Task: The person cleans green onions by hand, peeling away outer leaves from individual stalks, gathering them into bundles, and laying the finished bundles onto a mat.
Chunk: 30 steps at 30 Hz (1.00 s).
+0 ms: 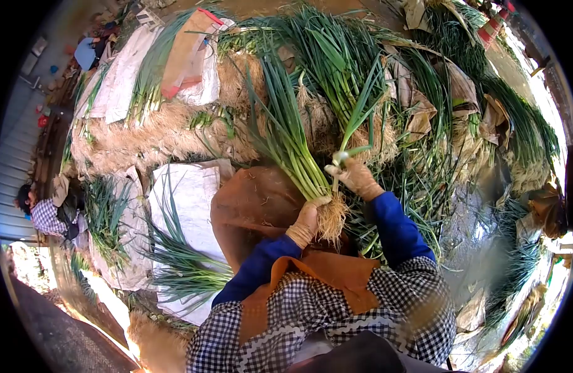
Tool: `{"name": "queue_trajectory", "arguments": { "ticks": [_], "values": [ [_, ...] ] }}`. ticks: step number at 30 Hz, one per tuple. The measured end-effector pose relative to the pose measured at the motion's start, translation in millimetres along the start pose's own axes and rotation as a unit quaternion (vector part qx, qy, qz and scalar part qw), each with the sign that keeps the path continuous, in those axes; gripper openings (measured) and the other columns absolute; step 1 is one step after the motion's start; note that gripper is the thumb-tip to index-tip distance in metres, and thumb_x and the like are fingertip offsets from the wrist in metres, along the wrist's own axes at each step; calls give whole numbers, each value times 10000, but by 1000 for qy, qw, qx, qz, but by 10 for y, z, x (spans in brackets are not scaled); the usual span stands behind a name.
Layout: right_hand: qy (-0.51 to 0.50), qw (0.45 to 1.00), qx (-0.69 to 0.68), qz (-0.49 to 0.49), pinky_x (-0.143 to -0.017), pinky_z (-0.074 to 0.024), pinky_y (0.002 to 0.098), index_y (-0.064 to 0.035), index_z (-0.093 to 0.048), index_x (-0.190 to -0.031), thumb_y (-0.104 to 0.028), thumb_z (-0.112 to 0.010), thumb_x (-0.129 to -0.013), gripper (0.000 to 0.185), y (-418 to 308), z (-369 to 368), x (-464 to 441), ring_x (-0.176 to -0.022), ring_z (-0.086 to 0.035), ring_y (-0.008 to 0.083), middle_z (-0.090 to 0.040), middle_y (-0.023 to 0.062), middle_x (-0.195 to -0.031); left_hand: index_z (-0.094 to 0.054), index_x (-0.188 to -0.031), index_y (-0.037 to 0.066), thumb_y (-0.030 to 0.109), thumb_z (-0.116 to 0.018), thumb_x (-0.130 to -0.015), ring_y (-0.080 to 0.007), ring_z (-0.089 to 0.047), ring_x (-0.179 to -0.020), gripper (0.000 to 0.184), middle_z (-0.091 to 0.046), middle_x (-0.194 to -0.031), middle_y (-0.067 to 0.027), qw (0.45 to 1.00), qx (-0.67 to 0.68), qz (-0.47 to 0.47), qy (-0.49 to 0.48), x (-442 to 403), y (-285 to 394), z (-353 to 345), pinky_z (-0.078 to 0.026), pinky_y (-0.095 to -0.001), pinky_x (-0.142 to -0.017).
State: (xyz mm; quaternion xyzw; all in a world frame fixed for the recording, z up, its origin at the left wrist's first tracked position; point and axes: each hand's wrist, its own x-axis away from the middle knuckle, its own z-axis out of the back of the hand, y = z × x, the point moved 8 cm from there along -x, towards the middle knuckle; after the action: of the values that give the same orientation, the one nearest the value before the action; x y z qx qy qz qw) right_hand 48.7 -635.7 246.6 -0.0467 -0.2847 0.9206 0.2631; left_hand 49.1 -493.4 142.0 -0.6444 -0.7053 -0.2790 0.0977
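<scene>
My left hand (305,225), in a thin glove, is closed around the lower stems of a bunch of green garlic (297,163). Its pale roots (332,219) hang out below the fingers, and the long leaves point up and away. Just to the right, my right hand (357,177), also gloved, pinches a single green garlic stalk (343,154) near its pale end. The fingertips there are slightly blurred. Under both hands, a brown cloth (252,202) covers my lap.
Ahead lies a long heap of green garlic with matted roots (168,133), partly under white sacks (126,78). A loose bunch (190,273) rests on a white sheet (187,199) at left. Leaf scraps (417,186) litter the right side. Another person (50,214) sits far left.
</scene>
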Motion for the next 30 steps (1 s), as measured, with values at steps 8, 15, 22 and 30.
{"name": "queue_trajectory", "arguments": {
  "ticks": [8, 15, 22, 30],
  "values": [
    [191, 963, 124, 144, -477, -389, 392, -124, -497, -497, -363, -600, -805, 403, -294, 54, 344, -408, -498, 250, -498, 46, -453, -599, -894, -55, 129, -529, -837, -209, -606, -734, 205, -625, -839, -121, 995, -52, -41, 81, -8, -12, 80, -510, -306, -704],
    [310, 925, 105, 193, -479, -367, 349, -128, -484, -472, -362, -600, -815, 431, -333, 166, 546, -384, -459, 218, -469, 17, -423, -594, -885, -54, 137, -510, -844, -224, -613, -688, 212, -627, -796, -139, 998, 15, 11, 60, 55, -86, -39, -526, -326, -663],
    [-324, 893, 276, 142, -522, -443, 375, -99, -651, -729, -312, -649, -776, 218, 1018, -907, 1753, -548, -563, 244, -593, 88, -645, -496, -1166, -43, 98, -473, -848, -244, -614, -817, 349, -601, -1005, -150, 983, 170, 46, -59, -3, 87, -73, -541, -372, -717],
    [-1, 994, 112, 3, -550, -484, 409, -126, -623, -904, -396, -496, -873, 300, 525, 405, 112, -613, -603, 322, -622, 129, -698, -315, -1345, 8, 76, -517, -807, -230, -559, -998, 579, -484, -1210, -154, 938, 153, 65, -303, 329, 253, -698, -482, -448, -882]
  ]
}}
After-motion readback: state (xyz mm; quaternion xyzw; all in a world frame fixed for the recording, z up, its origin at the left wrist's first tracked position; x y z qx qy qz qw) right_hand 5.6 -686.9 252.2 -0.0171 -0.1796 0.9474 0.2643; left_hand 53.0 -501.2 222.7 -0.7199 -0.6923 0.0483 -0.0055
